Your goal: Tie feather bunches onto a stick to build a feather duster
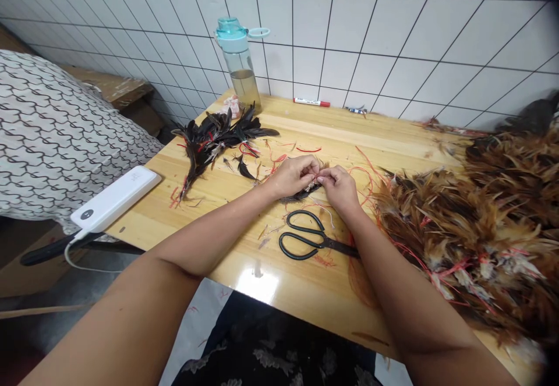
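Both my hands meet over the middle of the wooden table (271,269), fingertips nearly touching. My left hand (293,175) is closed in a pinch on a small bundle of dark feathers (300,196), whose pale quill ends show between the hands. My right hand (341,189) pinches at the same quill ends with thumb and forefinger. A trace of red shows at the fingertips, too small to make out clearly. Just below the hands lie black-handled scissors (324,240), their blades partly hidden under my right forearm. Loose red string (369,176) curls beside my right hand.
Brown feather bundles tied with red string (454,266) are heaped at the right. Black feather bundles (213,135) lie at the back left, near a water bottle (244,80). A red marker (311,102) lies by the tiled wall. A white power bank (116,197) overhangs the left edge.
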{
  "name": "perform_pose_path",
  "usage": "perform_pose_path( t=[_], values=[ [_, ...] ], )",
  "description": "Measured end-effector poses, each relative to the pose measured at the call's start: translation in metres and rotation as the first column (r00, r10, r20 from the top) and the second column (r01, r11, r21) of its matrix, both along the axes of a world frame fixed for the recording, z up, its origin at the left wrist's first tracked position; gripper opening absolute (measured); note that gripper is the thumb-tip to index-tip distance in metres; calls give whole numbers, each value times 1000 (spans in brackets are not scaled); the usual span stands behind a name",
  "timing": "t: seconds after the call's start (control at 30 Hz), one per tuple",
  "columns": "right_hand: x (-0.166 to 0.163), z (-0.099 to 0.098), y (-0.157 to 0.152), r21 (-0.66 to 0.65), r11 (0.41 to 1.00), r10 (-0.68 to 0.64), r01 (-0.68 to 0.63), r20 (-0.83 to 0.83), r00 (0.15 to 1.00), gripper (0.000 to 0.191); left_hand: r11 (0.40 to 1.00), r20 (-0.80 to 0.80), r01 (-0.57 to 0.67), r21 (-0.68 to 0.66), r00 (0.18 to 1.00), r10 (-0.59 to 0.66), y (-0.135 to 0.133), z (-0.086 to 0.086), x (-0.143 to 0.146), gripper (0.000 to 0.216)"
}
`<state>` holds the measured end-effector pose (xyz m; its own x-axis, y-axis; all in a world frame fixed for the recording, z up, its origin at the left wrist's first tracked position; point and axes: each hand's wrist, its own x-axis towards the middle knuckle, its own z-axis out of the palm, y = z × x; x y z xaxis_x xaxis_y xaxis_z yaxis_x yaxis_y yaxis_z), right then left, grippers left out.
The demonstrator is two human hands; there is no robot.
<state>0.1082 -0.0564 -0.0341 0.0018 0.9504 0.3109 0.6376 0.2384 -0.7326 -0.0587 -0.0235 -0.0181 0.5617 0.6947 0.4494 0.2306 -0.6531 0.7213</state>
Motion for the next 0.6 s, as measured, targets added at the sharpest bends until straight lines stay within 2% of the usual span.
perform_pose_path(
  t=[0.27, 0.47, 0.6],
  values=[
    [1, 3, -1, -49, 998, 46, -42, 96, 994, 15, 997, -48, 0, 83, 999, 4, 0, -1, -1, 10],
    [1, 7, -5, -37, 999, 37, -31, 188, 981, 14, 997, -82, -2, 83, 997, 9, -1, 2, -2, 8],
    [1, 12, -10, -36, 999, 44, -34, 307, 951, 16, 997, -100, 7, 82, 995, 2, -1, 4, -3, 9]
  ],
)
